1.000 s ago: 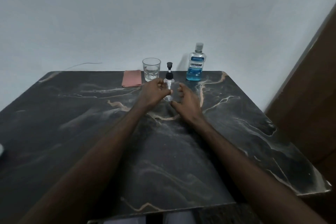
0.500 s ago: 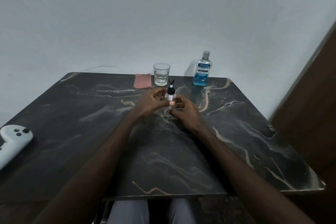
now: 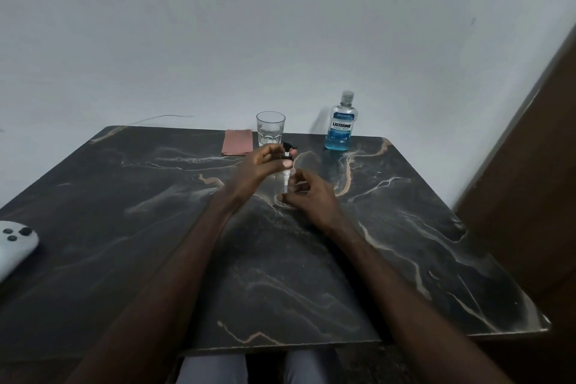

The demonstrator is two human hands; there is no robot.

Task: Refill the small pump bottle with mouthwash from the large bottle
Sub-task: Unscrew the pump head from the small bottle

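Pump head [image 3: 286, 156] pinched in left hand [image 3: 260, 170] and lifted, dip tube trailing, to open the neck. Small clear pump bottle [image 3: 284, 193] steadied on the marble table [image 3: 405, 227] by right hand [image 3: 307, 196], fingers curled about it. Large mouthwash bottle [image 3: 340, 125] left capped, well behind; glass [image 3: 270, 129] and pink cloth [image 3: 237, 142] beside.

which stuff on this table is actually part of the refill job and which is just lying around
Part of the job:
- pump head, lifted by the left hand
- small clear bottle, steadied by the right hand
- large mouthwash bottle, cap on, by the wall

Probably just lying about:
- empty glass
- pink cloth
- white controller at the left edge
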